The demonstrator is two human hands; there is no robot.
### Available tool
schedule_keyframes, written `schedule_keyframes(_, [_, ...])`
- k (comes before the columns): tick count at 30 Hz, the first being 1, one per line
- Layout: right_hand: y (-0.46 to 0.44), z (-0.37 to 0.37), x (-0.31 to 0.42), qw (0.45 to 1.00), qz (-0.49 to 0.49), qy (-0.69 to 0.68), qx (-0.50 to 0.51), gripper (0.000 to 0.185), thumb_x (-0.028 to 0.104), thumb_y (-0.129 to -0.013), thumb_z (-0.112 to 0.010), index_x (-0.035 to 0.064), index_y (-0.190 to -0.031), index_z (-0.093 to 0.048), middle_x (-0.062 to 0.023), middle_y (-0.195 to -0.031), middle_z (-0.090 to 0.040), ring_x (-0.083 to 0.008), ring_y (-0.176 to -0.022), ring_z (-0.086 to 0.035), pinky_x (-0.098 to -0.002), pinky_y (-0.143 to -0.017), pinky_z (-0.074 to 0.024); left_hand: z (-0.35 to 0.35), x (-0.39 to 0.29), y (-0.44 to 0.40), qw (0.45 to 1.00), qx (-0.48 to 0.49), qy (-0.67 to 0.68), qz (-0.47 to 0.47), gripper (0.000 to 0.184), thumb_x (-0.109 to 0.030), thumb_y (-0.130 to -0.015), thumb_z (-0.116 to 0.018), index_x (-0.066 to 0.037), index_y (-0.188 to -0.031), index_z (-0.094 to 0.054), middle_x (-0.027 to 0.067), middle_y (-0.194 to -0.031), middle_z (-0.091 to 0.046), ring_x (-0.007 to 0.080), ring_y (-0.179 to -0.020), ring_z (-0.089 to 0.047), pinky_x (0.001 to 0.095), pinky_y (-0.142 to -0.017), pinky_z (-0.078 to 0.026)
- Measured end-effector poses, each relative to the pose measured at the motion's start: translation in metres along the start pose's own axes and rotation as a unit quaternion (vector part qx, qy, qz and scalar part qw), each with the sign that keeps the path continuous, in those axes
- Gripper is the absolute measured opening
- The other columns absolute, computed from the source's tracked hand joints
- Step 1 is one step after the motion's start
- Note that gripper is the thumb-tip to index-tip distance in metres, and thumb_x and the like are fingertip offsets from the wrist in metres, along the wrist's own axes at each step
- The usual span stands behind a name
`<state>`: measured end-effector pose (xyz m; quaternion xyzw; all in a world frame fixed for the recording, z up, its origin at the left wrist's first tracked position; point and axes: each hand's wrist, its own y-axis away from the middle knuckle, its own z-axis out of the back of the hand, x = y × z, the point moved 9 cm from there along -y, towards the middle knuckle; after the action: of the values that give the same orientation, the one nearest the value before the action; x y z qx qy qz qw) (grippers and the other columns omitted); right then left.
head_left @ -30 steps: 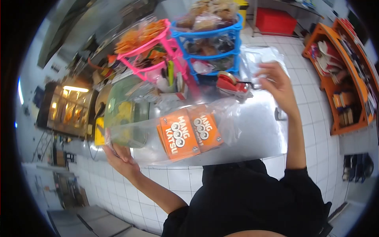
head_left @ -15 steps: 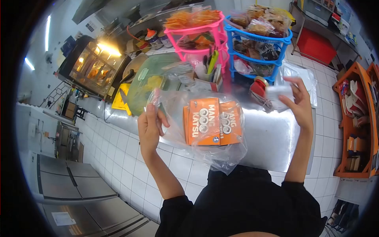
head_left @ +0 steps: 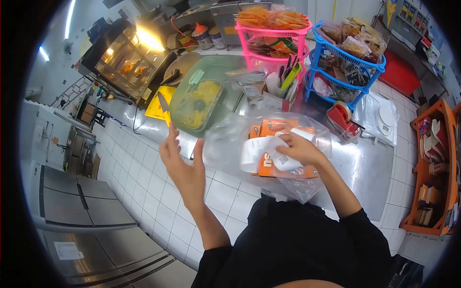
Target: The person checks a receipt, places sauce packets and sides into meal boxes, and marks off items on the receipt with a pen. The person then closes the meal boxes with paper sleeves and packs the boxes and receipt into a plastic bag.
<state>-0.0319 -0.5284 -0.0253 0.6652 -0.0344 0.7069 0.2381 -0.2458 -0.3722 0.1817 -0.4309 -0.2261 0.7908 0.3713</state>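
My right hand (head_left: 303, 150) grips a white paper receipt (head_left: 253, 152), which curls across the orange printed boxes (head_left: 266, 169). Those boxes lie in a clear plastic bag (head_left: 305, 188) on the steel table (head_left: 357, 168). To the left of the bag, my left hand (head_left: 185, 165) is raised with fingers spread, holding nothing. Just beyond its fingertips is a knife (head_left: 164, 106) with a yellow handle. The receipt and my right hand hide part of the boxes.
A green-tinted lidded container (head_left: 196, 108) with yellow food stands behind my left hand. Farther back are a pink rack (head_left: 273, 31) and a blue rack (head_left: 350, 56) of packets. A red tape dispenser (head_left: 342, 120) and a white scale (head_left: 385, 120) sit at the right.
My right hand has brought the white paper from the right over the boxes, where it now hangs unfolded. My left hand has let go of the bag's edge and opened. The view has shifted.
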Motion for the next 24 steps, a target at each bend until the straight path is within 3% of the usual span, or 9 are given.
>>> schedule_keyframes(2, [0.02,0.014,0.014,0.996,0.001,-0.049,-0.07,0.038,0.007,-0.089,-0.062,0.0023,-0.126,-0.053,-0.0132,-0.112,-0.066,-0.0171,-0.088,-0.068,-0.0307,-0.076,-0.0544,0.003,-0.013,0.027,0.977,0.005,0.194,0.09,0.026,-0.008,-0.097,-0.06,0.001,-0.122,-0.062,0.0118,-0.095,-0.066,0.0159,-0.071,-0.064,0.0284,-0.065,-0.053])
schedule_keyframes(4, [0.035,0.019,0.019,0.988,0.027,-0.112,-0.1,0.043,0.004,-0.09,-0.063,0.0045,-0.129,-0.046,-0.0118,-0.107,-0.069,-0.016,-0.087,-0.068,-0.0293,-0.075,-0.0543,-0.052,-0.049,0.074,0.833,0.373,0.379,0.151,0.024,-0.01,-0.099,-0.056,0.004,-0.118,-0.06,0.0129,-0.089,-0.067,0.0182,-0.071,-0.065,0.0309,-0.066,-0.052])
schedule_keyframes(6, [0.047,0.017,0.012,0.979,0.038,-0.188,-0.075,0.045,0.001,-0.091,-0.062,0.0071,-0.131,-0.041,-0.0111,-0.105,-0.07,-0.0144,-0.088,-0.068,-0.0274,-0.074,-0.0537,-0.12,-0.077,0.138,0.746,0.531,0.367,0.165,0.026,-0.016,-0.101,-0.054,0.007,-0.113,-0.061,0.0119,-0.08,-0.066,0.0175,-0.07,-0.066,0.0312,-0.065,-0.051])
schedule_keyframes(9, [0.082,0.005,0.041,0.978,0.044,-0.202,-0.006,0.03,0.003,-0.095,-0.061,0.0074,-0.121,-0.047,-0.0077,-0.108,-0.069,-0.0093,-0.092,-0.065,-0.0241,-0.076,-0.0514,-0.15,-0.052,0.134,0.869,0.398,0.268,0.121,0.033,-0.024,-0.102,-0.055,0.008,-0.11,-0.063,0.0123,-0.081,-0.068,0.0156,-0.066,-0.065,0.0304,-0.063,-0.051])
schedule_keyframes(11, [0.096,-0.002,0.045,0.982,0.057,-0.18,0.024,0.023,0.005,-0.096,-0.061,0.0061,-0.116,-0.051,-0.0054,-0.105,-0.069,-0.0072,-0.091,-0.062,-0.0248,-0.075,-0.0498,-0.17,-0.033,0.142,0.812,0.449,0.279,0.248,0.036,-0.027,-0.101,-0.058,0.006,-0.113,-0.065,0.0109,-0.086,-0.069,0.0139,-0.068,-0.065,0.0289,-0.063,-0.052])
schedule_keyframes(14, [0.116,-0.007,0.048,0.993,0.105,-0.045,0.027,0.022,0.008,-0.097,-0.06,0.005,-0.118,-0.053,-0.0017,-0.098,-0.069,-0.008,-0.087,-0.061,-0.0263,-0.074,-0.0487,-0.179,-0.05,0.113,0.787,0.372,0.415,0.264,0.04,-0.032,-0.101,-0.059,0.003,-0.12,-0.065,0.0074,-0.091,-0.07,0.0107,-0.071,-0.063,0.027,-0.063,-0.051])
schedule_keyframes(17, [0.145,-0.005,0.038,0.983,-0.001,0.164,0.083,0.03,0.017,-0.093,-0.066,0.0065,-0.121,-0.06,-0.0065,-0.084,-0.065,-0.0153,-0.077,-0.061,-0.0297,-0.071,-0.049,-0.172,-0.07,0.069,0.734,0.285,0.537,0.303,0.038,-0.029,-0.1,-0.061,-0.001,-0.125,-0.065,0.0023,-0.094,-0.07,0.0078,-0.072,-0.063,0.0237,-0.063,-0.051])
schedule_keyframes(22, [0.179,0.012,0.04,0.966,0.039,0.242,0.08,0.024,0.017,-0.082,-0.074,0.0055,-0.103,-0.07,-0.0151,-0.081,-0.07,-0.0338,-0.08,-0.068,-0.0399,-0.072,-0.0514,-0.158,-0.108,0.023,0.785,0.232,0.548,0.171,0.038,-0.03,-0.1,-0.061,-0.001,-0.125,-0.063,0.0021,-0.093,-0.068,0.0047,-0.072,-0.06,0.0212,-0.062,-0.049])
schedule_keyframes(24, [0.191,0.043,0.05,0.959,0.039,0.272,-0.069,0.021,0.009,-0.076,-0.074,0.004,-0.096,-0.069,-0.018,-0.089,-0.07,-0.0369,-0.086,-0.067,-0.0403,-0.075,-0.0525,-0.157,-0.127,0.026,0.776,0.268,0.549,0.158,0.037,-0.032,-0.1,-0.06,-0.001,-0.12,-0.065,0.0016,-0.089,-0.068,0.0045,-0.069,-0.06,0.021,-0.06,-0.048])
